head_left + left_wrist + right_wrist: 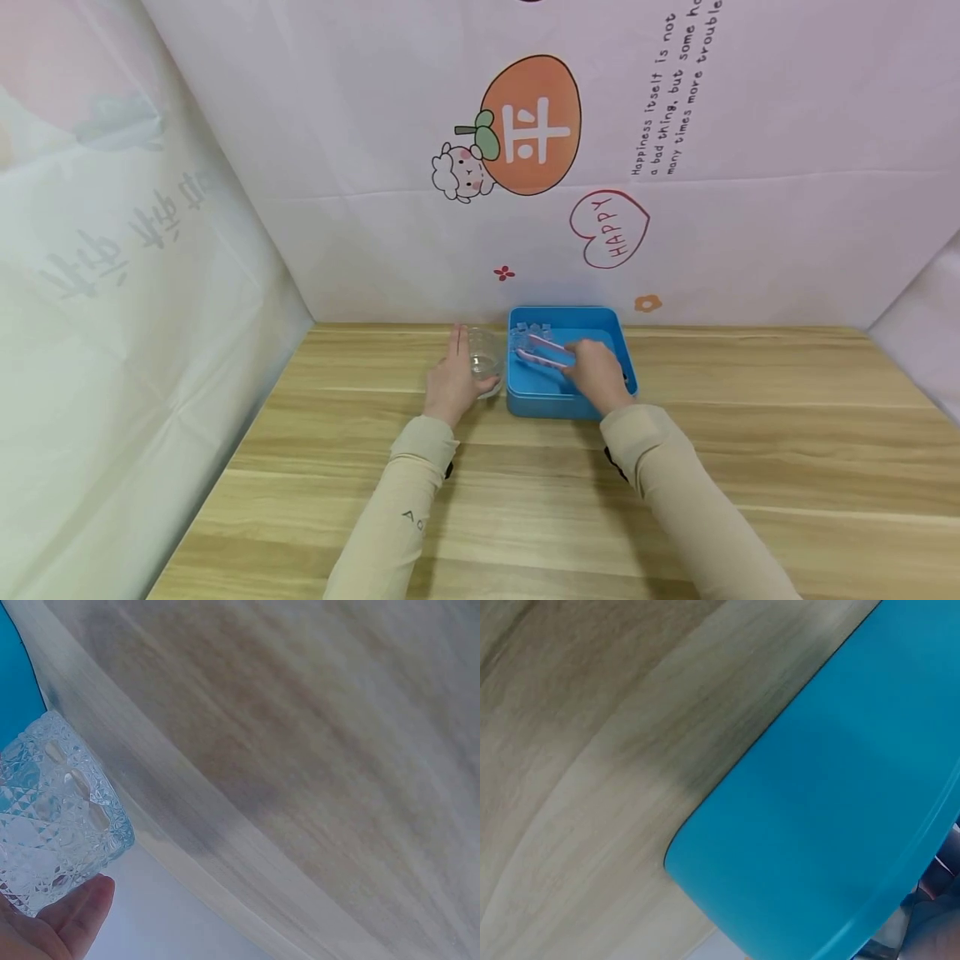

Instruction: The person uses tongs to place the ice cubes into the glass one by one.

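Note:
A clear cut-glass cup (pixel 486 363) stands on the table against the left side of a blue box (pixel 555 406). My left hand (pixel 452 383) holds the cup, fingers along its left side and thumb across the front; the left wrist view shows its diamond-patterned wall (pixel 56 817) beside the fingers. Over the box, my right hand (pixel 597 373) grips pink tongs (pixel 545 362). The tongs' tips point left, at several small clear cubes (pixel 522 330) gathered in the box's back left corner. In the right wrist view, the box wall (pixel 802 817) hides most of that hand.
The wood-grain table (pixel 765 433) extends to both sides and in front of the box. Right behind the box rises a white printed backdrop (pixel 390 250), and another white sheet (pixel 150 333) hangs along the left edge.

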Demonstrator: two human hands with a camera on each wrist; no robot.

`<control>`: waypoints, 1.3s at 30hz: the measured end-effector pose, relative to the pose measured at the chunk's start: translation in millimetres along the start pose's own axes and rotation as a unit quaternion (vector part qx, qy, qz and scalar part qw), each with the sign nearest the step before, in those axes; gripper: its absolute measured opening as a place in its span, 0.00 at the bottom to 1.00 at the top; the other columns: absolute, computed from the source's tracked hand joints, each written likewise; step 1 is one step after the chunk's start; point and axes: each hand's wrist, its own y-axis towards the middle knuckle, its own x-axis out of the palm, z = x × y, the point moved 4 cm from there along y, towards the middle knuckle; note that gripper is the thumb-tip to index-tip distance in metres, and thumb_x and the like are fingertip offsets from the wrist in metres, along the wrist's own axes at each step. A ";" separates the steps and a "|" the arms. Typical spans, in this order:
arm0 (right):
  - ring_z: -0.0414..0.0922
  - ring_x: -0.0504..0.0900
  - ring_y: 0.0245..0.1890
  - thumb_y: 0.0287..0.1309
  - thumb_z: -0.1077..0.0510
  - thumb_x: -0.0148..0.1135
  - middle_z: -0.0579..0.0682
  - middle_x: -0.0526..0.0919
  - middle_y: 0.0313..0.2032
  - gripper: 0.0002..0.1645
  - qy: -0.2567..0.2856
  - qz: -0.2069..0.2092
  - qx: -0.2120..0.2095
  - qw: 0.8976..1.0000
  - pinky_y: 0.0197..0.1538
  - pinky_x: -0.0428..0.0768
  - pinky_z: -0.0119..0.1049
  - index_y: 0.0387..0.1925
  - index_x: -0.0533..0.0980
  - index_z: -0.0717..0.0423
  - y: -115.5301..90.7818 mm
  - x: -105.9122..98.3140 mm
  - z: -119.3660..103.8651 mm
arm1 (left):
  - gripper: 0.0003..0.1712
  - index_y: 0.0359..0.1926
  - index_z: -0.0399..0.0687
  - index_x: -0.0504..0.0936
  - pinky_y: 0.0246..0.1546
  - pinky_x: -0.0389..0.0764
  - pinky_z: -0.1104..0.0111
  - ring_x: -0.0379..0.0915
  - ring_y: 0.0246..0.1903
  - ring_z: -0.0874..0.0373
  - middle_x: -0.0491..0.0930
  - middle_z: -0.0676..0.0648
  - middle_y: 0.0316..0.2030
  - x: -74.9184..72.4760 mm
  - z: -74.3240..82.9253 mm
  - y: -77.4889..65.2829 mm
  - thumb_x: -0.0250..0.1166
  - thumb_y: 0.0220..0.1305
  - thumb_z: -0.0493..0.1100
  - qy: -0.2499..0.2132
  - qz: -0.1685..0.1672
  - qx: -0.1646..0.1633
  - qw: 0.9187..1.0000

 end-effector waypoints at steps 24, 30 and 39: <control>0.60 0.78 0.54 0.59 0.60 0.63 0.65 0.78 0.56 0.24 -0.006 0.007 0.024 1.000 0.48 0.82 0.50 0.57 0.75 0.64 -0.5 0.9 8.6 | 0.60 0.74 0.40 0.48 0.13 0.64 0.72 0.64 0.15 0.60 0.50 0.43 0.75 2.0 3.0 2.1 0.68 0.52 0.64 0.000 -0.001 0.004 1.000; 0.60 0.79 0.52 0.60 0.61 0.62 0.65 0.79 0.55 0.22 -0.003 0.003 0.024 1.000 0.49 0.81 0.51 0.55 0.76 0.65 -1.5 1.5 9.5 | 0.60 0.74 0.41 0.48 0.13 0.63 0.72 0.64 0.15 0.60 0.50 0.43 0.75 2.0 2.4 2.2 0.69 0.52 0.64 -0.004 -0.001 0.003 1.000; 0.59 0.82 0.46 0.59 0.62 0.63 0.65 0.82 0.50 0.20 -0.009 0.004 0.016 1.000 0.47 0.82 0.51 0.52 0.77 0.67 -2.8 -2.3 9.2 | 0.61 0.74 0.42 0.47 0.14 0.64 0.72 0.65 0.16 0.59 0.49 0.44 0.75 1.5 1.7 1.7 0.68 0.52 0.64 -0.006 -0.008 -0.006 1.000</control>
